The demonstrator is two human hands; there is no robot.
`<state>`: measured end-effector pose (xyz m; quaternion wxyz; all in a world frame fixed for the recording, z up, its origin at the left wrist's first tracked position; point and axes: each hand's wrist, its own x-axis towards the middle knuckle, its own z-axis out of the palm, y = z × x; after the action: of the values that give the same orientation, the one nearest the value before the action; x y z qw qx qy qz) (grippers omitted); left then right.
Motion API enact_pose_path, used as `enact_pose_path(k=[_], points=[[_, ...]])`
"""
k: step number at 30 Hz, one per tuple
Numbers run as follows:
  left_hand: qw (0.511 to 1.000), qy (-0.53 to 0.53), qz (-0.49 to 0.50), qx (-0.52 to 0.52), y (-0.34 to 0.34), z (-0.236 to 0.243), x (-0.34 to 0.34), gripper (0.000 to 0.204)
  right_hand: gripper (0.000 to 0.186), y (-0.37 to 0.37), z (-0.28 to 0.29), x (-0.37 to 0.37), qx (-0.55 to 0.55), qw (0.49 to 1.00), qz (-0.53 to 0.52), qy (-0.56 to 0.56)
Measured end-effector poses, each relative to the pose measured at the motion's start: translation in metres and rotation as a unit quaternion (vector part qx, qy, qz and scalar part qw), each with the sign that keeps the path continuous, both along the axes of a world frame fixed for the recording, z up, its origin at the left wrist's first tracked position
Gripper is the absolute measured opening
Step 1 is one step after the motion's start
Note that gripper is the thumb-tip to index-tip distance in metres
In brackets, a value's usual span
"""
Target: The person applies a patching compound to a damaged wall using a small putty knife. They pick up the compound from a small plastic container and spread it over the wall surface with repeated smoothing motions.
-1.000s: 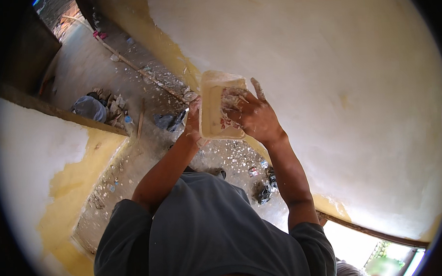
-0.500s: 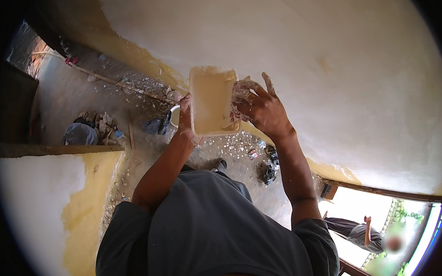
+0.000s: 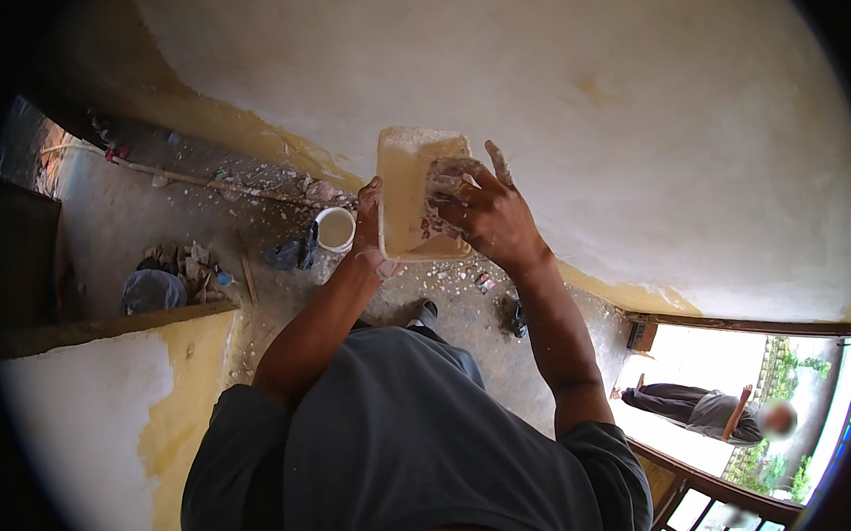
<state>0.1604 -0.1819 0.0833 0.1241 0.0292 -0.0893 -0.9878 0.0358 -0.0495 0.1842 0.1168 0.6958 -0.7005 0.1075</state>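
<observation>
My left hand (image 3: 371, 235) grips a shallow rectangular tub (image 3: 399, 186) by its left side and lower corner, thumb along the rim. The tub is pale and smeared, with a thin cream-coloured layer inside. Over its right half is my right hand (image 3: 485, 211), coated in whitish paste. The little finger sticks up while the others curl down into the tub. Pale, crumpled-looking matter with reddish specks shows at these fingers; what it is cannot be made out.
A whitish wall (image 3: 628, 114) with a yellow lower band rises beyond the tub. On the floor stand a white bucket (image 3: 336, 230), a dark plastic bag (image 3: 294, 249) and a rubbish heap (image 3: 174, 276) among white crumbs. A low wall (image 3: 99, 403) is at left. Another person (image 3: 707, 413) stands outside the doorway.
My right hand has moved from the tub's right rim to over its inside. The tub has shifted slightly right in view, and the bucket now shows fully.
</observation>
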Motion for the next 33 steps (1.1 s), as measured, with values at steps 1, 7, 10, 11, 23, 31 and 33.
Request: enact_pose_path(k=[1, 7, 10, 11, 23, 31, 33], points=[[1.0, -0.008, 0.002, -0.02, 0.0, 0.001, -0.001, 0.065, 0.021, 0.0, 0.001, 0.001, -0.004, 1.0, 0.0, 0.0], [0.999, 0.01, -0.002, -0.033, 0.002, -0.002, -0.003, 0.065, 0.022, -0.007, -0.006, 0.002, -0.029, 0.999, 0.022, 0.0], [0.999, 0.008, 0.007, -0.031, 0.006, 0.003, -0.004, 0.064, 0.023, -0.008, -0.004, 0.0, -0.029, 0.999, 0.024, -0.003], [0.999, 0.009, 0.01, -0.032, 0.006, 0.005, -0.004, 0.064, 0.026, -0.008, -0.002, -0.001, -0.029, 0.999, 0.02, -0.007], [0.998, -0.052, 0.005, -0.018, -0.004, -0.015, 0.011, 0.059, 0.019, -0.007, 0.015, -0.002, -0.058, 0.997, 0.025, -0.032], [0.999, 0.025, 0.028, -0.023, -0.003, -0.014, 0.01, 0.068, 0.022, -0.023, -0.002, 0.009, -0.009, 0.997, 0.069, 0.019], [0.999, 0.023, 0.028, -0.01, -0.003, -0.014, 0.011, 0.068, 0.021, -0.021, 0.0, 0.005, 0.0, 0.997, 0.069, 0.023]])
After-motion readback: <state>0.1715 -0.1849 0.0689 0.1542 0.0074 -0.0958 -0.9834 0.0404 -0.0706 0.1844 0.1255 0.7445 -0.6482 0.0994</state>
